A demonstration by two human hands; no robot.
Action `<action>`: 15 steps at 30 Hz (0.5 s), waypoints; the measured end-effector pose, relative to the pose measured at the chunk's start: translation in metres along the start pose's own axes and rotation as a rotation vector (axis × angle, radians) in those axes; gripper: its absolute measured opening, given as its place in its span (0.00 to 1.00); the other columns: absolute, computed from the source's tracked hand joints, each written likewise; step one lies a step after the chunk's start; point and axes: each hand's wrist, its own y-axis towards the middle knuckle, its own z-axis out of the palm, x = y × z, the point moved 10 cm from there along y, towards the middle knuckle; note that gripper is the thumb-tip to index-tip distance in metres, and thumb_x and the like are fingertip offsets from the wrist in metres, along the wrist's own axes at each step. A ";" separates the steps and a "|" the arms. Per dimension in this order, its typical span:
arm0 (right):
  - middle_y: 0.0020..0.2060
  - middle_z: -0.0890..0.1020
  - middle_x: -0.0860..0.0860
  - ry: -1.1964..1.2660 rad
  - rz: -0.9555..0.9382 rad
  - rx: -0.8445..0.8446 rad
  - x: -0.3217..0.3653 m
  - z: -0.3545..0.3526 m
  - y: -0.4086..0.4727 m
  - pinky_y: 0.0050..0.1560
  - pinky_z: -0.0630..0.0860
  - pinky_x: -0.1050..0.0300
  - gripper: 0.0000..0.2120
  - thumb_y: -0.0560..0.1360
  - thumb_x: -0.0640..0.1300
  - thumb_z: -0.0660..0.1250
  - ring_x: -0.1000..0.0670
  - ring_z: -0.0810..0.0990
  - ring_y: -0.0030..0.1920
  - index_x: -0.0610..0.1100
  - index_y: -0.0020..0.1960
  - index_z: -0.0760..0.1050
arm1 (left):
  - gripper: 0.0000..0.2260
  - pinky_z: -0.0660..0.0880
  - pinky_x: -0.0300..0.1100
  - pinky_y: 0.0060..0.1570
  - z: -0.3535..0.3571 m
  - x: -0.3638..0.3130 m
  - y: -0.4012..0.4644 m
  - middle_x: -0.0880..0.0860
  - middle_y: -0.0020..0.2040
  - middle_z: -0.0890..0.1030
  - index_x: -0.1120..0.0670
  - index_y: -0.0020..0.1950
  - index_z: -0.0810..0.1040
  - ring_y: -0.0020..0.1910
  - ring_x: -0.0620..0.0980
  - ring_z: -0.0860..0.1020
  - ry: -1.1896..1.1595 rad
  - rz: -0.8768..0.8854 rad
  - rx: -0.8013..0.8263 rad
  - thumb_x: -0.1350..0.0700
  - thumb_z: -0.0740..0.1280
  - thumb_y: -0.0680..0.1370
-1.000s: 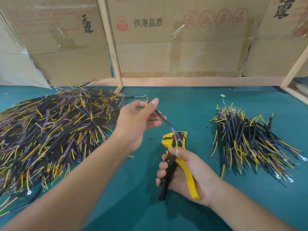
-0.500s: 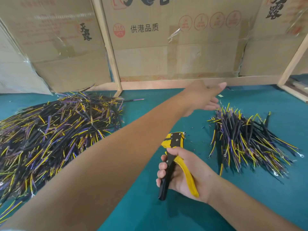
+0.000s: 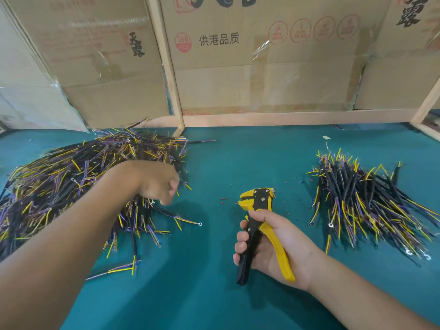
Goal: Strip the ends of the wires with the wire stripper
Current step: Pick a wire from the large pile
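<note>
Along the left edge of the teal felt-covered table (image 3: 214, 294) lies the big heap of black-sheathed cable pieces with yellow and purple wire ends (image 3: 59, 186). These pieces look light and limp, and the thin cores bend easily, so I judge it best to pinch one by the stiffer black sheath near its end, not by the fine coloured tips or the small ring terminals. My left hand (image 3: 157, 182) hangs over the heap's right side with fingers curled down; it is blurred, and I cannot tell whether it has a piece yet.

Toward the middle, near the front edge, my right hand (image 3: 269, 246) grips the yellow-and-black wire stripper (image 3: 258, 229) by its handles, head pointing to the back edge, nothing in its mouth. Small insulation scraps (image 3: 223, 200) lie beside the head.

By the right edge sits a smaller pile of the same cable pieces (image 3: 364, 201).

The felt should keep the pieces from sliding. Behind the table stand taped cardboard boxes with red and black print (image 3: 262, 67) and pale wooden frame posts (image 3: 166, 67).
</note>
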 end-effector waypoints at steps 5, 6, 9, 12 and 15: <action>0.35 0.73 0.44 -0.014 -0.013 0.016 0.000 -0.003 0.005 0.41 0.79 0.46 0.13 0.71 0.48 0.71 0.43 0.73 0.32 0.40 0.47 0.73 | 0.07 0.71 0.41 0.40 0.028 0.015 -0.006 0.47 0.42 0.78 0.51 0.48 0.79 0.40 0.48 0.75 0.053 -0.045 -0.063 0.53 0.72 0.71; 0.35 0.73 0.44 -0.017 -0.014 0.017 0.000 -0.004 0.005 0.41 0.79 0.46 0.14 0.71 0.48 0.71 0.43 0.73 0.32 0.40 0.47 0.73 | 0.07 0.71 0.42 0.42 0.033 0.012 -0.004 0.47 0.41 0.77 0.51 0.47 0.78 0.41 0.50 0.75 0.069 -0.030 -0.073 0.53 0.72 0.71; 0.35 0.73 0.44 -0.016 -0.015 0.013 0.000 -0.005 0.007 0.40 0.79 0.46 0.14 0.70 0.48 0.72 0.43 0.73 0.32 0.40 0.47 0.73 | 0.05 0.70 0.42 0.41 0.033 0.003 -0.004 0.45 0.38 0.73 0.49 0.45 0.74 0.41 0.50 0.73 0.142 0.004 -0.139 0.52 0.70 0.73; 0.35 0.72 0.44 -0.008 -0.008 0.030 0.000 -0.004 0.006 0.41 0.79 0.46 0.14 0.70 0.48 0.72 0.43 0.73 0.33 0.40 0.47 0.73 | 0.07 0.70 0.43 0.38 -0.008 0.004 -0.020 0.45 0.34 0.74 0.49 0.41 0.73 0.37 0.48 0.73 0.005 0.060 -0.438 0.53 0.70 0.74; 0.36 0.72 0.44 -0.002 0.000 0.038 0.000 -0.001 0.003 0.41 0.78 0.47 0.13 0.73 0.48 0.70 0.44 0.73 0.33 0.40 0.48 0.72 | 0.11 0.66 0.41 0.33 -0.039 -0.003 -0.041 0.45 0.28 0.72 0.51 0.36 0.74 0.28 0.43 0.68 -0.575 0.253 -0.703 0.58 0.72 0.76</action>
